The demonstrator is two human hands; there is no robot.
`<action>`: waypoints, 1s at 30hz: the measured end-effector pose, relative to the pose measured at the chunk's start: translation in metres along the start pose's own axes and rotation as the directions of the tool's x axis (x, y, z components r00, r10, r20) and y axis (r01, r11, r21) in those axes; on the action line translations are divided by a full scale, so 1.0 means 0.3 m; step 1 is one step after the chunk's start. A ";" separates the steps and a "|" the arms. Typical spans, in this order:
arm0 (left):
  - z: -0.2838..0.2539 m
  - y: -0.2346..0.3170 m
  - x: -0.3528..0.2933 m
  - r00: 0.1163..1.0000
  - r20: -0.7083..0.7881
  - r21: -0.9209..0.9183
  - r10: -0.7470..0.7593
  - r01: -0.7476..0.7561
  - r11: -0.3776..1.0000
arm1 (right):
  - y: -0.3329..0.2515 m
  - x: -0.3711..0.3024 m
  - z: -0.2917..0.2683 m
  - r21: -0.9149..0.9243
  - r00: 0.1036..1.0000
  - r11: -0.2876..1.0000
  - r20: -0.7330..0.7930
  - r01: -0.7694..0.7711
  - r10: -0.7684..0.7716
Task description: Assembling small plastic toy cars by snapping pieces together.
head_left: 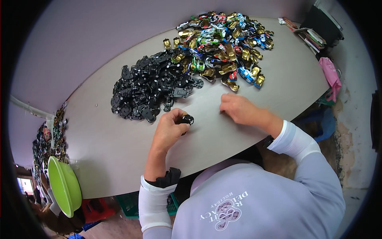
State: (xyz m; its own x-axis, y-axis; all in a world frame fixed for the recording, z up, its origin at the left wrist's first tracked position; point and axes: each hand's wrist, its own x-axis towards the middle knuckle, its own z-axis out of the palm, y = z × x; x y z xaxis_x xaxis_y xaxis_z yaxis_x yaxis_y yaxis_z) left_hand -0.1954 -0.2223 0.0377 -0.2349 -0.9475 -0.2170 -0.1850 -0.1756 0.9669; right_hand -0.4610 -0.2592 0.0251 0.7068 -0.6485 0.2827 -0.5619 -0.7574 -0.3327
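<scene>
My left hand (169,129) is closed around a black toy car chassis (188,119), its small wheel showing past the fingertips. My right hand (240,109) hovers over the table to the right, fingers curled together; whatever they hold, if anything, is hidden. Just beyond the left hand spreads a heap of black toy car chassis (145,87). Farther back and to the right lies a pile of toy car bodies (229,51) in gold, blue, green, red and white. One gold car body (230,84) at the pile's near edge is closest to my right hand.
The grey table (115,159) curves along its near edge in front of me. A green basin (63,187) stands at the left end, beside another heap of small parts (49,139). At the far right are stacked papers (312,40) and a pink bag (330,77).
</scene>
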 end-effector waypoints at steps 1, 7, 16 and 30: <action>0.002 0.002 -0.005 1.000 -0.008 -0.026 -0.024 0.024 0.999 | -0.028 0.015 -0.006 0.055 1.000 0.998 0.023 -0.001 -0.001; 0.028 0.019 -0.074 0.990 -0.044 -0.191 -0.132 0.121 0.974 | 0.077 0.189 -0.068 -0.197 0.967 0.980 -0.253 -0.019 -0.032; 0.085 -0.026 -0.123 0.953 -0.184 -0.566 -0.240 0.097 0.819 | 0.203 0.286 -0.050 0.272 0.933 0.960 -0.357 0.066 0.037; 0.195 -0.029 -0.117 0.859 -0.449 -0.416 -0.245 0.042 0.909 | 0.210 0.184 -0.120 0.487 0.958 0.871 -0.275 0.067 0.081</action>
State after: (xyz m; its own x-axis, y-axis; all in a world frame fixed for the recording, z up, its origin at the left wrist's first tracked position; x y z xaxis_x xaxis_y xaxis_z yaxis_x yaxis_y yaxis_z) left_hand -0.2413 -0.1718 0.0290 0.2725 -0.8908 -0.3636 0.2185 -0.3107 0.9250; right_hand -0.4727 -0.3454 0.0522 0.5134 -0.7032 0.4918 -0.2330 -0.6658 -0.7088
